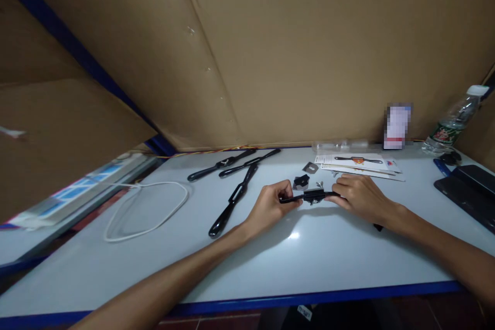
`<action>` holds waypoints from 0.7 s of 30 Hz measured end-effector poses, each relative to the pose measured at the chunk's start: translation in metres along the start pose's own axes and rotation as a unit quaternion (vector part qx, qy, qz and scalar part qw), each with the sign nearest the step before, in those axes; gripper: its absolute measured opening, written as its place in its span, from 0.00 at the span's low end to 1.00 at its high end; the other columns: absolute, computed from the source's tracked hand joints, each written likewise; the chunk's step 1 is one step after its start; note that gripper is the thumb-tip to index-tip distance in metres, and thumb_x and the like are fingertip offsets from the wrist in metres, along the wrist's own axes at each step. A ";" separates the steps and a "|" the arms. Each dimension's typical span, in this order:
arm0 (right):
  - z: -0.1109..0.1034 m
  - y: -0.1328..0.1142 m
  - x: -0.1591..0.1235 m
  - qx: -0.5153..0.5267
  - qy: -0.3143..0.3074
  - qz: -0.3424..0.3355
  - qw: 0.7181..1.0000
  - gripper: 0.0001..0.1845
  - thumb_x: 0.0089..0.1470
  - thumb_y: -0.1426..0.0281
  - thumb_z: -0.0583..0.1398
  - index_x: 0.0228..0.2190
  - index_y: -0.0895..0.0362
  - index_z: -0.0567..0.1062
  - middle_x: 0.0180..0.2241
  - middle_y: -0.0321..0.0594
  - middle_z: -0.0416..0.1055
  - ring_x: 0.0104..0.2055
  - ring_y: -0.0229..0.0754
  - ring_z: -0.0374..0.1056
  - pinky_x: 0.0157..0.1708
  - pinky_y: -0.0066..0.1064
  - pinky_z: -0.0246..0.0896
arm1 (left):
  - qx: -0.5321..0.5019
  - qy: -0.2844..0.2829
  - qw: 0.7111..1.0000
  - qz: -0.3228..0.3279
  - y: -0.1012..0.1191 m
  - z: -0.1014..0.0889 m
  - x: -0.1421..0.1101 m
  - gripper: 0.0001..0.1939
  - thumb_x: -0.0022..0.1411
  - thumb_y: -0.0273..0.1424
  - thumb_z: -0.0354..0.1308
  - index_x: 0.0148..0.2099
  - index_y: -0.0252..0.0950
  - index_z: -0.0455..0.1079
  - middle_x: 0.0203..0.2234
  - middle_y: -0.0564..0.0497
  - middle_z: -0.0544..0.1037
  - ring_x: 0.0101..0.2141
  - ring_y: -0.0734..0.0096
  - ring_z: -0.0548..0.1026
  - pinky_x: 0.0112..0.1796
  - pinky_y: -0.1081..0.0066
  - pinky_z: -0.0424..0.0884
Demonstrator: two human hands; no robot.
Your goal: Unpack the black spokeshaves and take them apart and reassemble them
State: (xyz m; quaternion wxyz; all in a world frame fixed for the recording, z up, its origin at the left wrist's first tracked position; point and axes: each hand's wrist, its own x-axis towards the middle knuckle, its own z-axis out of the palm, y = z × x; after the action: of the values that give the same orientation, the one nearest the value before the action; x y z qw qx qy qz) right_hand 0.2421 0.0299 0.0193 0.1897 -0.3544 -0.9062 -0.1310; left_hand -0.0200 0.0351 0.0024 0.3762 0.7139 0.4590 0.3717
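Observation:
Between my two hands I hold a black spokeshave [314, 195] level, a little above the white tabletop. My left hand [270, 202] pinches its left handle, and my right hand [353, 195] is closed around the right one. Just behind it lie a black cap piece [301, 181], a flat metal blade [310, 167] and small wing screws [319, 184]. To the left rest more black spokeshaves: one bare body [235, 197] lies slanted near my left hand, with another [249, 163] and a third [220, 164] farther back.
Printed cards [356, 162] lie behind my right hand, near a clear plastic package [342, 145]. A phone [397, 126] stands against the cardboard wall. At right are a water bottle [450, 126] and a black case [467, 193]. A white cable [154, 227] loops at left.

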 end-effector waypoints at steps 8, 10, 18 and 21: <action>-0.002 -0.001 0.002 -0.028 -0.059 0.009 0.998 0.14 0.69 0.63 0.56 0.34 0.58 0.74 0.27 0.40 0.75 0.26 0.40 0.66 0.25 0.33 0.42 | 0.119 -0.010 0.991 0.067 -0.001 -0.002 -0.004 0.15 0.59 0.37 0.60 0.25 0.38 0.59 0.18 0.59 0.60 0.21 0.76 0.58 0.24 0.73 0.55; -0.004 0.005 0.002 -0.050 -0.050 0.002 0.997 0.15 0.70 0.63 0.54 0.34 0.58 0.74 0.28 0.42 0.76 0.27 0.41 0.68 0.25 0.33 0.43 | 0.213 0.008 0.961 0.173 0.005 -0.011 -0.003 0.08 0.63 0.33 0.57 0.32 0.37 0.66 0.24 0.55 0.70 0.26 0.71 0.67 0.28 0.71 0.63; -0.031 0.054 0.004 -0.130 -0.048 0.169 0.976 0.15 0.69 0.62 0.55 0.37 0.58 0.75 0.33 0.45 0.79 0.33 0.45 0.73 0.28 0.33 0.45 | 0.242 0.001 0.842 0.482 0.040 -0.001 -0.064 0.04 0.60 0.27 0.59 0.39 0.41 0.70 0.25 0.50 0.73 0.27 0.64 0.71 0.29 0.65 0.70; -0.038 0.070 0.002 -0.144 -0.061 0.234 0.960 0.17 0.69 0.59 0.53 0.41 0.58 0.76 0.35 0.47 0.80 0.36 0.48 0.74 0.29 0.33 0.46 | 0.239 -0.275 0.880 0.306 0.015 0.065 -0.121 0.04 0.62 0.28 0.58 0.35 0.43 0.73 0.21 0.52 0.73 0.22 0.66 0.71 0.26 0.66 0.69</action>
State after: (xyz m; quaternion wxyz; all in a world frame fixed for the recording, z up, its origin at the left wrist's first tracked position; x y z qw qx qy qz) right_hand 0.2986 0.0672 0.0613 0.1069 -0.5874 -0.7794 -0.1899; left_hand 0.0065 -0.0949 -0.0357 0.1731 0.9605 0.1703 0.1360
